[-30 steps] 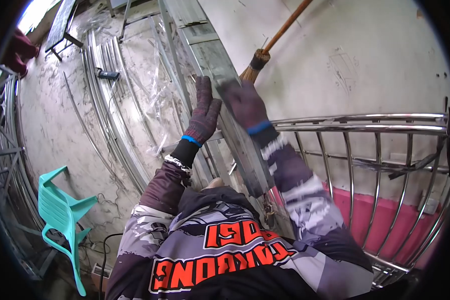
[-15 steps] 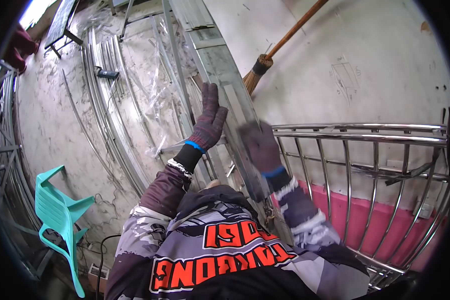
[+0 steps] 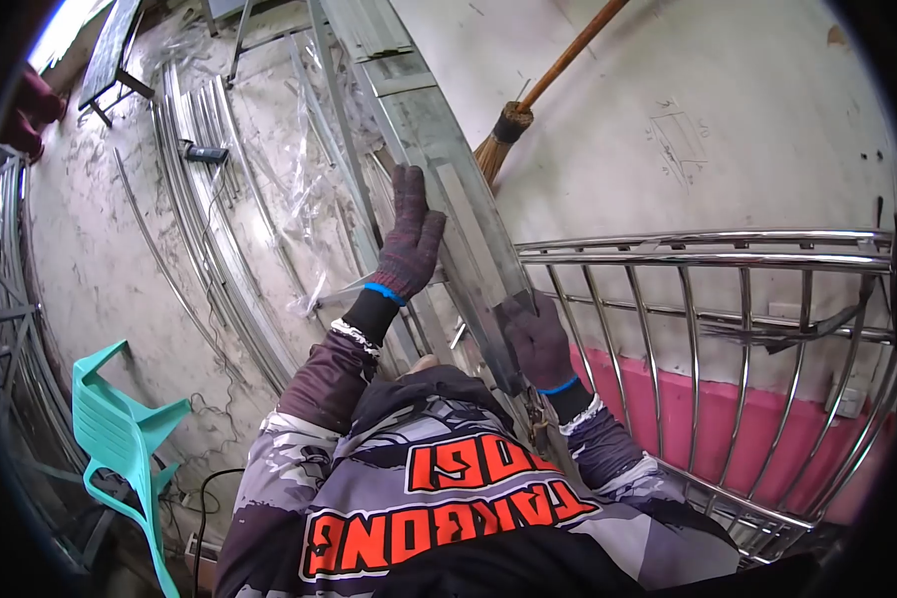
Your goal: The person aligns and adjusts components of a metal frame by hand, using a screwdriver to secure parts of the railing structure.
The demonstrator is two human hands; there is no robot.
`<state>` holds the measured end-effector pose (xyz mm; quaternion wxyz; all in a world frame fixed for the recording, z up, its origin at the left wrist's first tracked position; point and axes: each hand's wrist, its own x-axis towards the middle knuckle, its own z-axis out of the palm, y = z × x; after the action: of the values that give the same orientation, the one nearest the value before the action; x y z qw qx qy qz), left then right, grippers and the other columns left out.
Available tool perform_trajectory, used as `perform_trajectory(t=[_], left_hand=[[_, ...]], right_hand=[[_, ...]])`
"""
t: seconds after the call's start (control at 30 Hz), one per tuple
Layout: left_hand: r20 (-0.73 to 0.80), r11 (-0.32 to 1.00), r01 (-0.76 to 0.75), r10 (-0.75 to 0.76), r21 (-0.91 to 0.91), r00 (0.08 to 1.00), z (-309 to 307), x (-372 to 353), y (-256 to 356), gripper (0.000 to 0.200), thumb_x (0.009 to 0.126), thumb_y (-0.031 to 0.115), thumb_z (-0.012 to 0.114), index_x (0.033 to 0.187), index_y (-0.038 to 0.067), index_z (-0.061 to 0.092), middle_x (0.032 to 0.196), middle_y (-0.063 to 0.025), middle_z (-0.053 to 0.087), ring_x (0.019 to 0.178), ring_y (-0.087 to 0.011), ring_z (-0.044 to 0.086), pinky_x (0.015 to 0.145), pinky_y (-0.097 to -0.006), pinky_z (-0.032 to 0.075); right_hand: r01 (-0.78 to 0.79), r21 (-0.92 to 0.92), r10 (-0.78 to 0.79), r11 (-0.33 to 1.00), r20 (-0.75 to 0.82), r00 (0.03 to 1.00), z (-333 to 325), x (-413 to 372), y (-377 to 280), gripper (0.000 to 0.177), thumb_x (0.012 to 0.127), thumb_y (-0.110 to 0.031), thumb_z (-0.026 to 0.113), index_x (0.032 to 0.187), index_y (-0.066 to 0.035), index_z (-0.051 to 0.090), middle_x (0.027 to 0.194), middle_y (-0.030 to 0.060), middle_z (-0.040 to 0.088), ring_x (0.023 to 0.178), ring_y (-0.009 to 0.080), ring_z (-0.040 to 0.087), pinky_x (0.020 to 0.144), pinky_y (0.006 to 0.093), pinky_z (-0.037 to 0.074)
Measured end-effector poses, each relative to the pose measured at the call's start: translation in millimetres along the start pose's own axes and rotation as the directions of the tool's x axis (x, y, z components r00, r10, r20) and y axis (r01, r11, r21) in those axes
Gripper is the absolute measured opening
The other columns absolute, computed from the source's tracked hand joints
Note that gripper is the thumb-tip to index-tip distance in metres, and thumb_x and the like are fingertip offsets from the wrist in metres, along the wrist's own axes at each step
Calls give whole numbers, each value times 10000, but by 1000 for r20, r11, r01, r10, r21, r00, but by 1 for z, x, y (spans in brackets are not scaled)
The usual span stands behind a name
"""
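Observation:
A long grey metal beam (image 3: 419,120) runs from the top of the view down toward my chest, with a pale flat strip (image 3: 471,224) lying along its upper face. My left hand (image 3: 412,234), in a dark knitted glove with a blue cuff, lies along the beam's left edge, its fingers stretched out. At the right edge of the beam is my right hand (image 3: 538,339), gloved the same way. Its fingers are bent in over that edge; what they grip, if anything, is hidden.
Chrome railings (image 3: 708,259) stand close on the right before a pink wall band (image 3: 668,409). A broom (image 3: 508,130) leans beyond the beam. Leftward are long metal tubes (image 3: 184,214), a power tool (image 3: 206,153), plastic wrap and a turquoise chair (image 3: 125,419).
My right hand, blurred in motion before, has come down along the beam toward my body. My left hand keeps its place on the left edge, and the view has shifted slightly.

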<state>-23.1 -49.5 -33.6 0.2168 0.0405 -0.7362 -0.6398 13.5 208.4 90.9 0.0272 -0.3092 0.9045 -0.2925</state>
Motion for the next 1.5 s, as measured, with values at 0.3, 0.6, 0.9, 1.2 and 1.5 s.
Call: perform_trajectory(t=[0.3, 0.6, 0.9, 1.2, 1.5], left_hand=[[41, 999, -3, 2, 36, 999, -5, -1, 0, 752, 1129, 225, 539, 1739, 14, 153, 1813, -272, 37, 1693, -382, 20, 1343, -426, 153], [34, 999, -11, 12, -32, 999, -6, 2, -8, 779, 1128, 251, 563, 1758, 94, 134, 1815, -269, -2, 1692, -377, 3, 1337, -427, 169], [63, 967, 50, -35, -251, 997, -6, 0, -10, 677, 1176, 313, 437, 1755, 81, 173, 1829, -228, 8, 1698, -339, 2, 1333, -405, 173], [-38, 998, 61, -61, 11, 997, 0, 19, 12, 679, 1164, 339, 451, 1746, 84, 210, 1814, -273, -1, 1692, -385, 55, 1324, -423, 223], [-67, 999, -31, 30, -13, 997, 7, 19, -10, 717, 1132, 276, 528, 1742, 72, 209, 1810, -287, -2, 1692, -400, 35, 1333, -443, 180]], right_hand=[[68, 9, -68, 998, -41, 997, 57, 190, -5, 193, 1000, -293, 709, 1026, -114, 776, 1182, 259, 664, 959, 445, 701, 828, 524, 588], [83, -55, -82, 995, 35, 996, -7, 6, -6, 241, 976, -197, 746, 1182, -89, 811, 1357, 215, 661, 1185, 387, 705, 981, 454, 586], [62, -57, -58, 996, 64, 996, 39, 191, -15, 183, 998, -244, 723, 1135, -141, 787, 1196, 214, 650, 1058, 414, 697, 891, 484, 587], [52, -13, -52, 999, 38, 998, -9, 0, 10, 216, 952, -88, 733, 1154, -57, 805, 1251, 220, 724, 1108, 410, 701, 954, 465, 579], [-41, 1, 41, 999, 36, 999, 48, 174, -10, 235, 1010, -236, 708, 1210, -155, 803, 1143, 201, 678, 1105, 402, 685, 952, 458, 567]])
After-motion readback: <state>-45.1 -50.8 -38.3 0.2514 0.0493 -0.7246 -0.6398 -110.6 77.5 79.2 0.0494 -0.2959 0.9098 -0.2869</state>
